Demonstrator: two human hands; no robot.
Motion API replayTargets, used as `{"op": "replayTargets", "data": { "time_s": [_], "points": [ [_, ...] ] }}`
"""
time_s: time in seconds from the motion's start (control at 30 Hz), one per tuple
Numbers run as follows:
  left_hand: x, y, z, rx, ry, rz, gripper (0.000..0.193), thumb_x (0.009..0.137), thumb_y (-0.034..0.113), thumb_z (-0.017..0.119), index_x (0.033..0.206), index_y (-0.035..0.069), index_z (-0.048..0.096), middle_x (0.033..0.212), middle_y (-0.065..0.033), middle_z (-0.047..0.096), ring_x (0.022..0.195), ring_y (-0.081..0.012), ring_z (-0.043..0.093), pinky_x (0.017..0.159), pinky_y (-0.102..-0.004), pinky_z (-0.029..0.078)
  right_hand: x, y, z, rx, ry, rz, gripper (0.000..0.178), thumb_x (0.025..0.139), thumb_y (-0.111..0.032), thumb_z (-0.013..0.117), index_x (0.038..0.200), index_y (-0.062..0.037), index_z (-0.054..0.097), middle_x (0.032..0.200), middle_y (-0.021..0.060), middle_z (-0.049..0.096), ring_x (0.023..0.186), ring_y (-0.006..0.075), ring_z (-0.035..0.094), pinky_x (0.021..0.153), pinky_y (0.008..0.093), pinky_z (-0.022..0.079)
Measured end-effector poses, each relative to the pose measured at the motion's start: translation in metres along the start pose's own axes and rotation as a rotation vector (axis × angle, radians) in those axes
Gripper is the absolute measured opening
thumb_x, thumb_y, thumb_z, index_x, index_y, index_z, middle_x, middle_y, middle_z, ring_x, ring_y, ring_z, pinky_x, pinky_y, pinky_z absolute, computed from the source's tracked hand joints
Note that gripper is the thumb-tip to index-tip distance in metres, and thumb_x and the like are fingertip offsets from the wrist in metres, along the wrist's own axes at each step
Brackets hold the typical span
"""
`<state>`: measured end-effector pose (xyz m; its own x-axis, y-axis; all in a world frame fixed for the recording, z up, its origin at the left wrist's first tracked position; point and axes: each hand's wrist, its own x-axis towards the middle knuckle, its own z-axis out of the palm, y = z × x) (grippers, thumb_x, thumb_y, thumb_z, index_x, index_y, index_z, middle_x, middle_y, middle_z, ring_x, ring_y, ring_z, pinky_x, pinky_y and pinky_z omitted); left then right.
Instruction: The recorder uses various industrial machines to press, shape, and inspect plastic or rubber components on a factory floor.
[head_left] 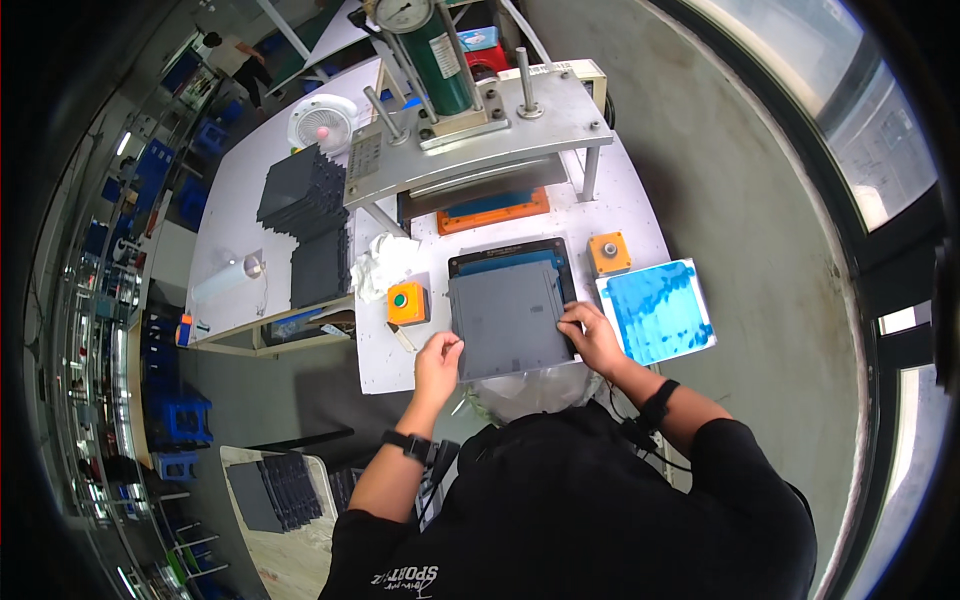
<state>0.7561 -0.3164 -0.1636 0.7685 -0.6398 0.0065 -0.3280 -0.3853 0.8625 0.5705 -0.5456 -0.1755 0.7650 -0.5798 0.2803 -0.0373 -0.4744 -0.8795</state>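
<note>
Lying at the centre of the frame: a gray panel [510,318], flat and broad, set between the two hands over a black frame [558,250]. Set a little low on that frame, leaving bare its upper border, a strip of blue [515,258] just inside it, and a band down the right. Tilted slightly in the picture, upper edge rising toward the right, much in line with the frame's own upper edge. Close to square in outline; cannot tell a long axis with confidence through the bend of the lens.

At the panel's lower left edge, the left hand [438,362], thumb and fingertips drawn together; cannot tell a firm pinch from a light touch. Higher up on the right edge, the right hand [595,338], thumb and fingers closed on the rim, lapping slightly over the top face. Of the two, judged the nearer to the panel's middle: the right. Well apart from each other, with the panel's whole width between.

Deciding relation, by judgement: panel square to the black frame, with uncovered border above and to the right, away from the left hand.

Just left of the panel, an orange button box [408,303]; right of the right hand, a blue-smeared plate [656,312]. Above in the picture, a metal press [480,140]. Below the panel's lower edge, a clear plastic bag [530,394].
</note>
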Motion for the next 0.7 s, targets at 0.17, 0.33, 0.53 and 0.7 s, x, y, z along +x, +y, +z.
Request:
{"op": "replayTargets", "data": {
  "time_s": [0.17, 0.33, 0.53, 0.7],
  "points": [
    [0.042, -0.013, 0.024, 0.218, 0.086, 0.133, 0.011, 0.08, 0.007, 0.065, 0.087, 0.002, 0.059, 0.112, -0.0205, 0.058, 0.106, -0.0369, 0.054, 0.092, -0.0377, 0.043, 0.023, 0.028, 0.017, -0.265, 0.092, 0.024, 0.007, 0.077, -0.009, 0.068, 0.082, -0.0075, 0.065, 0.111, 0.0162, 0.058, 0.099, 0.0369, 0.056, 0.087, 0.043, 0.043],
    [0.048, -0.024, 0.033, 0.24, 0.067, 0.082, 0.009, 0.081, 0.007, 0.064, 0.086, 0.003, 0.059, 0.113, -0.0204, 0.057, 0.11, -0.0373, 0.052, 0.094, -0.0381, 0.042, 0.021, 0.036, 0.021, -0.324, 0.121, 0.028, 0.008, 0.077, -0.01, 0.068, 0.084, -0.009, 0.065, 0.116, 0.0157, 0.055, 0.106, 0.0361, 0.052, 0.093, 0.0431, 0.04],
    [0.045, -0.03, 0.032, 0.182, 0.05, 0.019, 0.01, 0.08, 0.005, 0.065, 0.087, 0.004, 0.06, 0.119, -0.0216, 0.055, 0.113, -0.0362, 0.053, 0.097, -0.0371, 0.04, 0.01, 0.034, 0.024, -0.341, 0.111, 0.017, 0.011, 0.076, -0.009, 0.068, 0.086, -0.0095, 0.063, 0.118, 0.015, 0.055, 0.106, 0.0361, 0.052, 0.093, 0.0428, 0.039],
    [0.041, -0.031, 0.033, 0.191, 0.056, 0.064, 0.008, 0.081, 0.009, 0.065, 0.087, 0.005, 0.061, 0.115, -0.0219, 0.056, 0.11, -0.0384, 0.052, 0.094, -0.0382, 0.042, 0.01, 0.035, 0.023, -0.318, 0.104, 0.046, 0.01, 0.077, -0.009, 0.068, 0.086, -0.0087, 0.063, 0.119, 0.0157, 0.054, 0.106, 0.0365, 0.052, 0.092, 0.043, 0.039]
  ]
}}
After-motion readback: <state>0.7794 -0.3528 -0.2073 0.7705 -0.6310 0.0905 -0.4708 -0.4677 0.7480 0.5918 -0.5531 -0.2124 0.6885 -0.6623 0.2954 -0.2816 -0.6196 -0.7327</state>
